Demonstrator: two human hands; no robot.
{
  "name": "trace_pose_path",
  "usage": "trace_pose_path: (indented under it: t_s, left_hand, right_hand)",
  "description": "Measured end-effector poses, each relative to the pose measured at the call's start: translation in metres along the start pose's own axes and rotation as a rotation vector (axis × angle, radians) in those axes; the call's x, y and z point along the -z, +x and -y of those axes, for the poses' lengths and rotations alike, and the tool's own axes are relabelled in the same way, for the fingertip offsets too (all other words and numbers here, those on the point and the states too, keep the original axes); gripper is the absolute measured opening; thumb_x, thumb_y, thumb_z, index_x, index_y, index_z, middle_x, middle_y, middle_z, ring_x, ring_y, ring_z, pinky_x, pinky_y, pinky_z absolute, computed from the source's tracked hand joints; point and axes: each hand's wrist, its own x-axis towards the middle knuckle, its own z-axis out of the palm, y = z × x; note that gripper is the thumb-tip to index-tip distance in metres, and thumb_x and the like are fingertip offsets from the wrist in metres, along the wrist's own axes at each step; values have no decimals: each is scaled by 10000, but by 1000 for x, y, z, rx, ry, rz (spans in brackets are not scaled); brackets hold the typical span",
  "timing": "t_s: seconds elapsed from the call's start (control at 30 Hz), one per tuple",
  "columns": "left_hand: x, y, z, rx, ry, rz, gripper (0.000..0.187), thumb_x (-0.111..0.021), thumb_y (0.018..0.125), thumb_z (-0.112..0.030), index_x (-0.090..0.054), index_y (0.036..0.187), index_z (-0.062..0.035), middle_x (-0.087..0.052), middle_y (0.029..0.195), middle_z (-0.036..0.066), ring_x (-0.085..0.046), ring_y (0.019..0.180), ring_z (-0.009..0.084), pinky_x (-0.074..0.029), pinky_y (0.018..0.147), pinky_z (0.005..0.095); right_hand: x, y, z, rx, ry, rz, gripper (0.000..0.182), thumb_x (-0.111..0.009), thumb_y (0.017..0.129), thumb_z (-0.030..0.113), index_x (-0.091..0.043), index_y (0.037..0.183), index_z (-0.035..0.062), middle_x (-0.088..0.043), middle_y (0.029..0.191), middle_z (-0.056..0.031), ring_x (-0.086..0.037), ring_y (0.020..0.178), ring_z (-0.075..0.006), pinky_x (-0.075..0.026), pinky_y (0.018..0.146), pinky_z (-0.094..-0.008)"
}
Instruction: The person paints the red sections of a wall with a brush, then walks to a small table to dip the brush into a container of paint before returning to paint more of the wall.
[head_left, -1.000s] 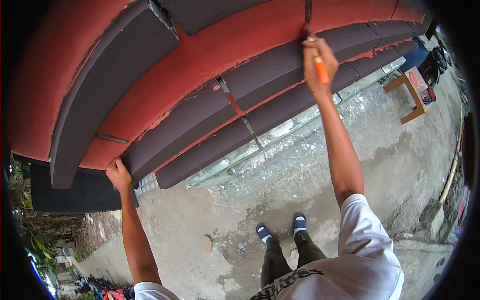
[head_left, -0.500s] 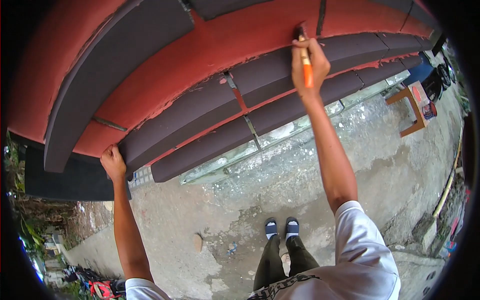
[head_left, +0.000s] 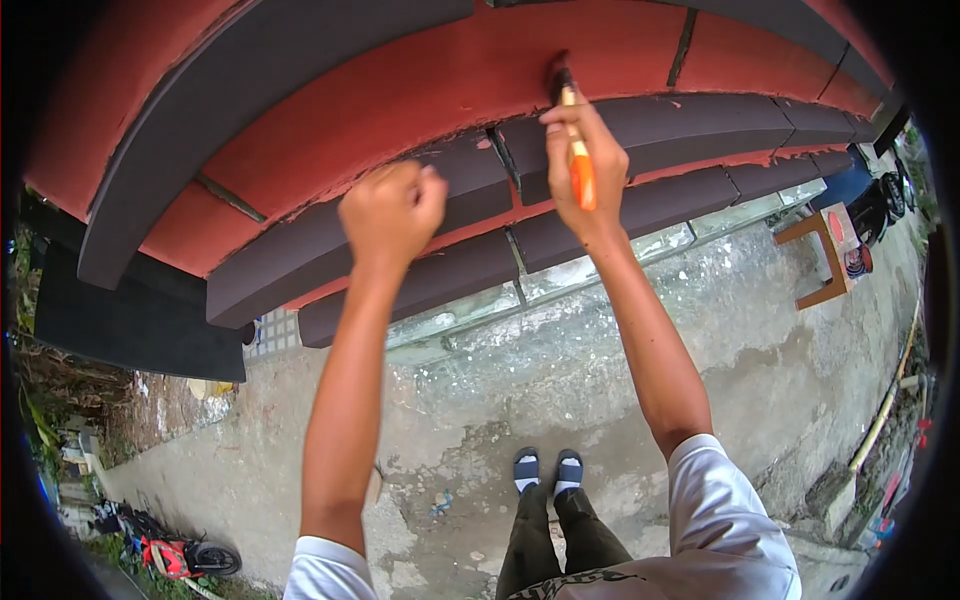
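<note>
My right hand [head_left: 588, 160] is closed around a paintbrush [head_left: 578, 165] with a pale and orange handle. Its dark bristles press against the red band [head_left: 430, 70] of a curved wall. Nearer to me, my left hand [head_left: 393, 215] is curled into a fist with the thumb side up, and nothing shows in it. That fist overlaps the dark grey moulding [head_left: 660, 135] just below the red band.
A small brown stool [head_left: 828, 250] stands at the right with a paint can [head_left: 857, 261] on it. Worn concrete floor [head_left: 440, 430] lies under my feet. A red motorcycle [head_left: 170, 555] is parked at the lower left. Another dark curved slab [head_left: 140, 320] juts out at the left.
My left hand has left the moulding's left end and moved right, toward my right hand. The brush has shifted left along the red band. The view has turned slightly.
</note>
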Motion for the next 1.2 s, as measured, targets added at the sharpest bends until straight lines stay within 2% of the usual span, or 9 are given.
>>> trace_pose_path:
  t_s: [0.07, 0.2, 0.3, 0.4, 0.5, 0.73, 0.87, 1.13, 1.2]
  left_hand:
    - [-23, 14, -15, 70, 34, -14, 336, -704, 874, -247, -590, 639, -35, -566, 587, 179, -586, 539, 403, -455, 550, 481]
    - [-28, 13, -17, 128, 93, -19, 316, -699, 838, -234, -625, 600, -39, -610, 559, 149, -621, 511, 382, -500, 529, 482]
    - [-29, 14, -21, 158, 130, 14, 323, -696, 838, -235, -618, 594, -38, -602, 554, 146, -614, 500, 377, -491, 514, 476]
    - [-31, 16, -23, 206, 121, 42, 363, -702, 853, -255, -588, 597, -24, -564, 550, 165, -588, 507, 390, -470, 538, 492]
    - [-31, 16, -24, 217, 140, 63, 366, -704, 845, -263, -586, 588, -30, -559, 541, 158, -582, 496, 384, -470, 529, 488]
    - [-29, 18, -23, 301, 112, 118, 386, -693, 837, -271, -549, 578, -23, -527, 534, 174, -560, 501, 405, -460, 542, 501]
    - [-30, 18, -22, 303, 117, 114, 398, -680, 837, -277, -528, 587, -8, -512, 546, 194, -548, 506, 416, -445, 546, 505]
    - [-32, 18, -21, 287, 128, 91, 426, -663, 831, -342, -537, 598, -9, -523, 559, 217, -573, 530, 439, -461, 565, 519]
    - [-31, 16, -21, 282, 122, 79, 408, -660, 820, -336, -549, 591, -16, -532, 552, 218, -594, 532, 436, -474, 562, 519]
  right_hand:
    - [-5, 2, -4, 229, 1, 11, 95, -689, 894, 66, -705, 988, 58, -706, 1250, -313, -751, 975, -413, -593, 854, -424]
    - [26, 16, -20, 220, 6, 83, 119, -680, 866, 43, -737, 970, 47, -716, 1266, -280, -738, 1085, -403, -581, 929, -408]
    - [74, 35, -70, 50, -57, 34, 189, -664, 960, 58, -799, 1087, 96, -767, 1178, -181, -721, 1160, -329, -553, 992, -400]
    - [102, 48, -93, 118, -305, -239, 196, -652, 965, 80, -810, 1078, 107, -774, 1139, -168, -721, 1132, -323, -555, 973, -408]
    - [90, 44, -90, -139, -190, -275, 209, -644, 952, 84, -811, 1072, 118, -771, 1101, -161, -722, 1089, -338, -557, 963, -426]
    - [-5, 5, -10, 262, 77, 19, 215, -741, 816, 41, -800, 999, 138, -732, 1120, -178, -712, 953, -359, -594, 850, -425]
    - [24, 20, -21, 173, 84, 181, 186, -727, 883, 56, -814, 1039, 109, -749, 1148, -187, -729, 1056, -345, -583, 921, -412]
    - [62, 67, -53, 154, -268, -315, 191, -674, 929, 101, -824, 1033, 159, -752, 1160, -145, -729, 1060, -343, -583, 894, -430]
    - [19, 53, -34, 222, -423, -222, 176, -699, 896, 119, -818, 1006, 189, -724, 1170, -148, -700, 1030, -355, -568, 863, -455]
